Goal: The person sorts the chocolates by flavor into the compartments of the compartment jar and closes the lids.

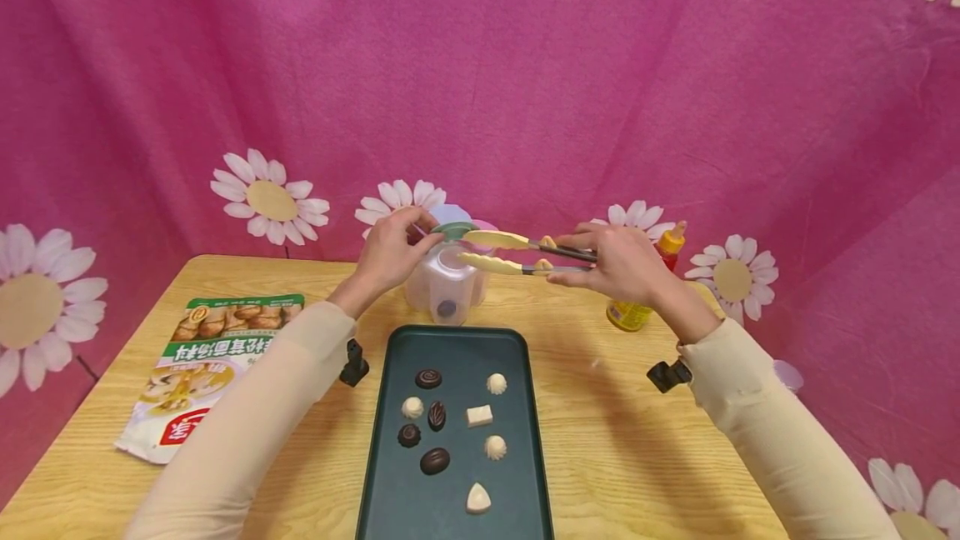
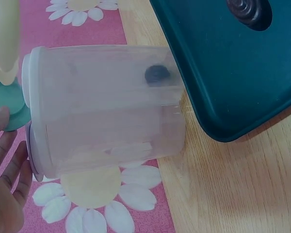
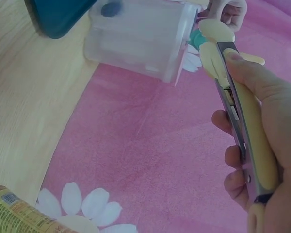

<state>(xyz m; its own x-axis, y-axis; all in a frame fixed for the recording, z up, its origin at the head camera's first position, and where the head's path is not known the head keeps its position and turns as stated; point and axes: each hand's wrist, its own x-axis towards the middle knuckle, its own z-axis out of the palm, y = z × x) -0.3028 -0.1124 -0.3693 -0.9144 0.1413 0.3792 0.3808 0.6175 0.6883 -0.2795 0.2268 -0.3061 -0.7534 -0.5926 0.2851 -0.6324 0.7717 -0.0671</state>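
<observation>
My left hand (image 1: 393, 247) pinches the small green lid (image 2: 8, 103) of a clear plastic container (image 1: 452, 288) at the back of the table. The lid is raised over one compartment, where a dark chocolate (image 2: 157, 74) lies at the bottom. In my right hand (image 1: 626, 263) I grip a pair of tongs (image 1: 497, 238) with cream tips and dark metal arms. Their tips are spread apart above the container's opening, with nothing between them. In front of the container lies a dark green tray (image 1: 450, 346), holding several dark chocolates (image 1: 435, 462) and white chocolates (image 1: 479, 416).
A food packet (image 1: 191, 365) lies flat on the left of the wooden table (image 1: 592, 407). Behind my right hand stands a red bottle with a yellow cap (image 1: 672, 240), and a yellow can (image 1: 628, 315) is below that hand. Pink flowered cloth (image 1: 480, 90) hangs behind the table.
</observation>
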